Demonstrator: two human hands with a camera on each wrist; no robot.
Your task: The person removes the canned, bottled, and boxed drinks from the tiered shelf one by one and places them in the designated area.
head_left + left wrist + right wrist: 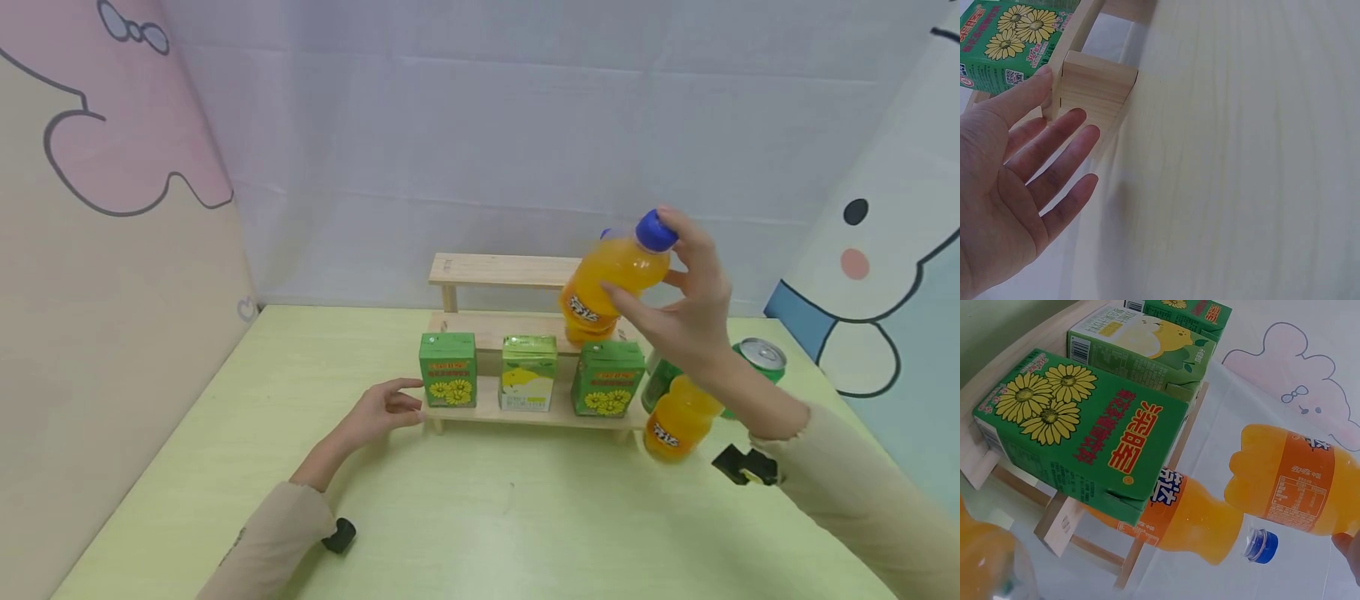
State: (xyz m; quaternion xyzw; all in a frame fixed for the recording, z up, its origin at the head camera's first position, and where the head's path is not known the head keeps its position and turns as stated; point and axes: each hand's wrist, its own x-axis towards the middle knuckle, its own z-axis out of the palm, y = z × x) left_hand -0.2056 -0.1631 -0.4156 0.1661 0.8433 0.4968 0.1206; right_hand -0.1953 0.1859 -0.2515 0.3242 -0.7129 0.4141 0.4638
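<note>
My right hand [693, 312] grips an orange soda bottle [611, 279] by its upper part, tilted, above the tiers of a wooden step rack [495, 271]. In the right wrist view the held bottle [1300, 478] is beside another orange soda bottle [1200, 522] with a blue cap, standing on the rack. My left hand [375, 410] is at the rack's left end, fingers apart and holding nothing; in the left wrist view its thumb tip lies at the rack's wooden edge. Beside it, a green flower-print drink carton [448, 371] stands on the lowest tier.
Along the lowest tier also stand a lemon drink carton [528, 373] and another green flower-print carton [609, 379]. Right of the rack, a third orange bottle [675, 425] and a green can [763, 357] stand on the table, partly behind the right arm. A cloth backdrop [525, 125] hangs behind.
</note>
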